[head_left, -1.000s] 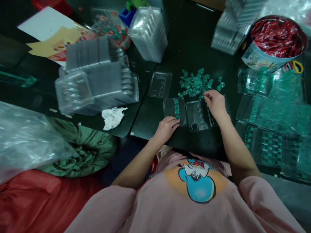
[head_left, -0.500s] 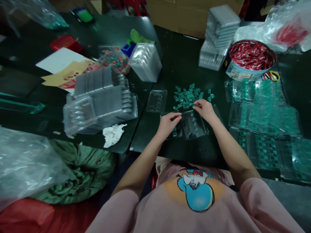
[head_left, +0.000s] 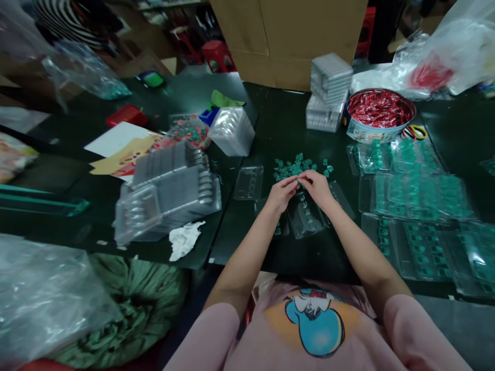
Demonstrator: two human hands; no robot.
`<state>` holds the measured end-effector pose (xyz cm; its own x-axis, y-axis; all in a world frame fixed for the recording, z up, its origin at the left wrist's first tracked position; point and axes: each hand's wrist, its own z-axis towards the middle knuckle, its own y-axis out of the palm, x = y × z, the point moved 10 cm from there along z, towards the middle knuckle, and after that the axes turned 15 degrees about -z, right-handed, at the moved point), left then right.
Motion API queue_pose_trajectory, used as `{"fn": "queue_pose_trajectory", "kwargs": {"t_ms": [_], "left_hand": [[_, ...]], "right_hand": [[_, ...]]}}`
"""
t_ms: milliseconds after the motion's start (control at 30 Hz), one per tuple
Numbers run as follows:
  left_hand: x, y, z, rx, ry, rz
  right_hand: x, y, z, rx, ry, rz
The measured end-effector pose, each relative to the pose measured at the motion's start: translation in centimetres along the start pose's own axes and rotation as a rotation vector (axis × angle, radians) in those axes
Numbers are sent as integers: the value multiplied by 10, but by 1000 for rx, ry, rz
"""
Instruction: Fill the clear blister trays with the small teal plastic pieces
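Note:
My left hand (head_left: 281, 194) and my right hand (head_left: 316, 187) meet fingertip to fingertip. Both are closed in a pinch; what lies between the fingers is too small to make out. Just behind them is a loose pile of small translucent green pieces (head_left: 294, 166). Below my fingers lies a clear plastic blister tray (head_left: 308, 219) with a row of moulded pockets. Partly under my left forearm, another clear tray (head_left: 283, 226) shows some green. A further clear tray (head_left: 248, 183) lies to the left, and one more (head_left: 342, 200) is beside my right wrist.
Filled trays of green pieces (head_left: 421, 196) cover the right side. Behind them stand a round tin (head_left: 377, 135) of red wrapped packets and scissors (head_left: 415, 132). Stacked clear trays (head_left: 170, 193) sit left, near crumpled white tissue (head_left: 186, 240). A cardboard box (head_left: 294, 41) rises at the back.
My right hand has moved left, away from the pile, and my left hand right and up, so their fingertips now meet. The view has tilted up slightly.

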<state>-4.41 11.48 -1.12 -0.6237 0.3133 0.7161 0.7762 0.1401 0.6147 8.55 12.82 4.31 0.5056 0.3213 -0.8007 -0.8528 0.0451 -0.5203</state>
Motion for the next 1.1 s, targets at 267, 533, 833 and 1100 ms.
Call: {"fn": "queue_pose_trajectory", "kwargs": {"t_ms": [267,533,833,1100], "left_hand": [[0,1,5,-20,-77,-129],[3,7,0,-72,-116,-179],[17,-1,1,-86,-119,-130],[21,-1,-1,-90,-147,-122]], "right_hand": [[-10,8,8,12,42,17],[29,-11,12,178,277,-98],[30,29,1,-137,198,390],[7,48,-8,-232,116,423]]}}
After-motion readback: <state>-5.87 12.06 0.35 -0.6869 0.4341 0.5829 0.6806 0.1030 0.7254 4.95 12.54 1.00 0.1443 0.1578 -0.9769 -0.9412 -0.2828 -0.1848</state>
